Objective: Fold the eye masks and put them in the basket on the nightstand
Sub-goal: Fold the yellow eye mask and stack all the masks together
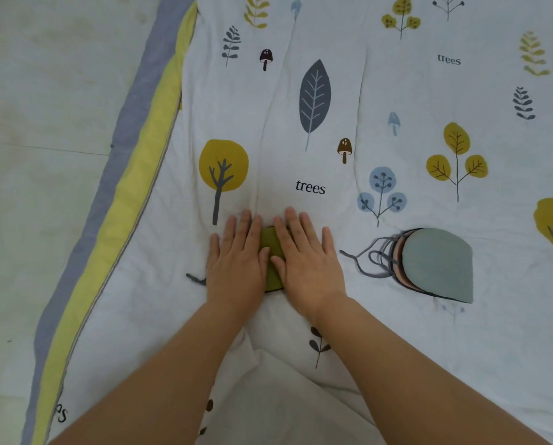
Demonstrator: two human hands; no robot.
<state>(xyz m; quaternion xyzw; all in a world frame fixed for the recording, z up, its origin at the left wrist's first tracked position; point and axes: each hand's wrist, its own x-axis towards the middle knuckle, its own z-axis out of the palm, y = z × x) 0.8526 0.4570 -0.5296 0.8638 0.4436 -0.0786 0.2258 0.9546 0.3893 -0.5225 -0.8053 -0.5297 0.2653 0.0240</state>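
Both forearms reach forward — left hand, right hand pressed flat, fingers spread, on green eye mask.

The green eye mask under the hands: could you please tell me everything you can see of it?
The green eye mask lies flat on the quilt, mostly hidden. Only an olive-green strip shows between the left hand and the right hand, both pressing on it palm-down with fingers spread. It looks like soft matte fabric with a dark edge showing at its top and bottom. A grey strap end pokes out left of the left hand. Whether it is already folded cannot be told.
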